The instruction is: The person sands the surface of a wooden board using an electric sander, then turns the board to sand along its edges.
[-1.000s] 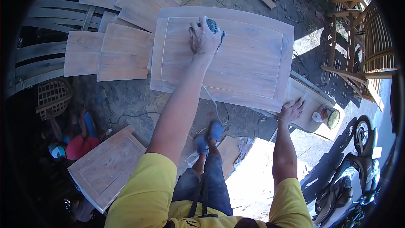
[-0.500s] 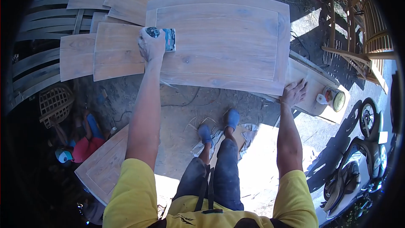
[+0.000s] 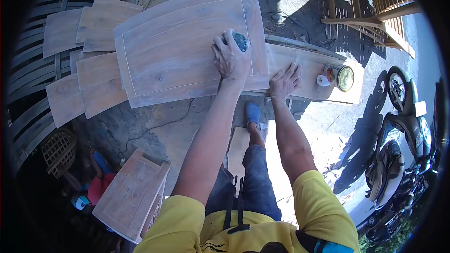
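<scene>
On the wide wooden panel (image 3: 183, 42), my left hand (image 3: 230, 60) wraps round a teal and black palm sander (image 3: 240, 42) near the panel's right end. Most of the sander's body is hidden under my fingers. My right hand (image 3: 286, 82) lies flat with fingers apart on the bench board (image 3: 311, 72), just beside the panel's right edge. It holds nothing. A tin can (image 3: 346, 78) stands further right on that board, with a small white object (image 3: 323, 80) against it.
Several smaller wooden panels (image 3: 101, 79) lie left on a slatted surface (image 3: 28, 82). A wooden cabinet (image 3: 133, 192) stands lower left, near a person in red (image 3: 100, 188). A wooden chair (image 3: 361, 21) is upper right; a motorcycle (image 3: 391, 154) is right. A cord (image 3: 164, 125) crosses the ground.
My left hand has moved the sander right across the panel, from its left end to near its right end. The camera view has shifted and turned. My right hand remains by the panel's edge.
</scene>
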The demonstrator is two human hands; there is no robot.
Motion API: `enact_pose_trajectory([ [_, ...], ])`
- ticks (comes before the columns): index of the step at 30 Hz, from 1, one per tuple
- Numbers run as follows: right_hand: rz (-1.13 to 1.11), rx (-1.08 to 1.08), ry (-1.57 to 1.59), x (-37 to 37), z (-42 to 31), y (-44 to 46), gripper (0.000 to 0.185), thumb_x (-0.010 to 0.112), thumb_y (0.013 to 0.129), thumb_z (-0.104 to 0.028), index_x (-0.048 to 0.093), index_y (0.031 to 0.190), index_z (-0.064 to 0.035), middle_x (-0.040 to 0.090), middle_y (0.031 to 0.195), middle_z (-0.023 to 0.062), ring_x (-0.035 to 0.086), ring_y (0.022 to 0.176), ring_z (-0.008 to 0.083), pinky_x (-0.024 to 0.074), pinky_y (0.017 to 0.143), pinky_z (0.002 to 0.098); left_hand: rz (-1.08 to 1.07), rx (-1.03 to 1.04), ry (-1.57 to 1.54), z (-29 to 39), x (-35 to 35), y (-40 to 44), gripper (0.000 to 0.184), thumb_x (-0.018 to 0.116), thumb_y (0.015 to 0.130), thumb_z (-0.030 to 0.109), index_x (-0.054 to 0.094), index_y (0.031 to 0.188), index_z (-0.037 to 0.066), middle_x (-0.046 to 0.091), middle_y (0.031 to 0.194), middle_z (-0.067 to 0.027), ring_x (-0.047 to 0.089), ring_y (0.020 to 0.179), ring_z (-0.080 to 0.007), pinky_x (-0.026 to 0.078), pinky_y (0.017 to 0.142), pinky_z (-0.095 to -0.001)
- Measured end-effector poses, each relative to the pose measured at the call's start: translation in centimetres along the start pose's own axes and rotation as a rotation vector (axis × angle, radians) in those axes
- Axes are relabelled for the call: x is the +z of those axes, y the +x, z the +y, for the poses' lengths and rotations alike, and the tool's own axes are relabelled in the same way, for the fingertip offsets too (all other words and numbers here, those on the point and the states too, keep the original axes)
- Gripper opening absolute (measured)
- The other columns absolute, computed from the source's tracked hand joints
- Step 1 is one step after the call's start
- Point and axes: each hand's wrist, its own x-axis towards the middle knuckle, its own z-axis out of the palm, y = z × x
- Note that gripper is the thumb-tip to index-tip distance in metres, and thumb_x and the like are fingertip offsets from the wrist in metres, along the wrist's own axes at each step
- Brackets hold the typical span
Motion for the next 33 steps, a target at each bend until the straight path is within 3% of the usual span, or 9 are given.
enact_pose_trajectory([
  [5, -0.031, -0.037, 0.037, -0.9, 0.9, 0.0, 0.062, 0.055, 0.105, -0.029, 0.041, 0.160, -0.0044, 0.035, 0.165, 0.0240, 0.032, 0.153, 0.0423, 0.0233, 0.126, 0.0575, 0.005, 0.027, 0.010, -1.2, -0.2, -2.6, 0.065, 0.081, 0.089, 0.042, 0.054, 0.141, 0.016, 0.055, 0.126, -0.0198, 0.059, 0.120, -0.0457, 0.054, 0.093, -0.0600],
  [13, -0.217, -0.112, 0.347, -5.9, 1.4, 0.4, 0.060, 0.062, 0.105, -0.029, 0.046, 0.157, -0.0027, 0.046, 0.157, 0.0266, 0.046, 0.143, 0.0445, 0.0356, 0.120, 0.0576, 0.245, -0.363, 0.053, -9.4, -5.2, -1.5, 0.067, 0.078, 0.092, 0.049, 0.052, 0.141, 0.011, 0.058, 0.135, -0.0211, 0.059, 0.126, -0.0416, 0.048, 0.103, -0.0543],
  [16, -0.449, -0.031, 0.718, -10.0, -4.1, 0.4, 0.060, 0.063, 0.106, -0.032, 0.048, 0.155, -0.0001, 0.055, 0.148, 0.0288, 0.054, 0.135, 0.0442, 0.0413, 0.116, 0.0529, 0.171, -0.405, -0.121, -8.0, -4.7, -3.0, 0.050, 0.057, 0.108, 0.049, 0.057, 0.137, 0.007, 0.061, 0.130, -0.0221, 0.057, 0.125, -0.0426, 0.045, 0.105, -0.0542],
  [18, -0.752, 0.076, 1.042, -12.6, -8.6, 0.5, 0.056, 0.055, 0.112, -0.033, 0.046, 0.157, -0.0024, 0.058, 0.147, 0.0252, 0.062, 0.131, 0.0360, 0.0465, 0.114, 0.0447, 0.175, -0.253, -0.224, -7.8, -2.2, -4.1, 0.043, 0.050, 0.112, 0.041, 0.056, 0.136, 0.006, 0.058, 0.127, -0.0254, 0.057, 0.121, -0.0454, 0.045, 0.102, -0.0563],
  [23, -0.665, -0.306, 0.701, -13.5, -12.7, 1.8, 0.071, 0.054, 0.110, -0.048, 0.039, 0.163, -0.0023, 0.059, 0.139, 0.0338, 0.059, 0.131, 0.0467, 0.0453, 0.112, 0.0508, -0.016, -0.286, -0.918, -3.7, 3.7, -7.1, 0.041, 0.047, 0.114, 0.031, 0.054, 0.150, 0.010, 0.046, 0.153, -0.0183, 0.043, 0.146, -0.0366, 0.037, 0.121, -0.0450],
  [25, -0.763, -0.057, 0.518, -13.8, -12.3, 2.6, 0.083, 0.056, 0.107, -0.055, 0.030, 0.167, -0.0054, 0.055, 0.140, 0.0371, 0.059, 0.130, 0.0519, 0.0468, 0.110, 0.0521, 0.022, -0.280, -0.902, -2.9, 4.5, -8.1, 0.039, 0.048, 0.114, 0.025, 0.056, 0.150, 0.009, 0.051, 0.153, -0.0203, 0.045, 0.148, -0.0363, 0.039, 0.122, -0.0443],
  [27, -0.723, -0.052, 0.464, -13.6, -11.3, 2.3, 0.089, 0.063, 0.102, -0.057, 0.028, 0.167, -0.0060, 0.054, 0.136, 0.0371, 0.061, 0.122, 0.0545, 0.0494, 0.106, 0.0532, -0.183, -0.137, -1.136, -3.8, 4.0, -9.4, 0.039, 0.050, 0.114, 0.023, 0.058, 0.148, 0.008, 0.057, 0.151, -0.0219, 0.049, 0.148, -0.0360, 0.040, 0.121, -0.0440],
  [31, -0.415, -0.171, 0.268, -13.1, -10.1, -0.3, 0.080, 0.075, 0.093, -0.049, 0.044, 0.152, -0.0046, 0.057, 0.126, 0.0317, 0.067, 0.107, 0.0518, 0.0555, 0.091, 0.0561, -0.277, -0.389, -1.012, -11.0, -0.6, -14.4, 0.044, 0.060, 0.111, 0.018, 0.056, 0.152, 0.002, 0.064, 0.144, -0.0217, 0.062, 0.135, -0.0276, 0.049, 0.114, -0.0379],
  [33, -0.386, -0.181, 0.307, -12.9, -11.2, -3.3, 0.081, 0.078, 0.090, -0.044, 0.043, 0.152, -0.0065, 0.055, 0.130, 0.0310, 0.069, 0.099, 0.0515, 0.0589, 0.083, 0.0568, -0.108, -0.474, -0.956, -16.9, -0.5, -18.4, 0.040, 0.059, 0.111, 0.018, 0.058, 0.147, -0.001, 0.064, 0.143, -0.0208, 0.063, 0.135, -0.0321, 0.051, 0.113, -0.0411],
])
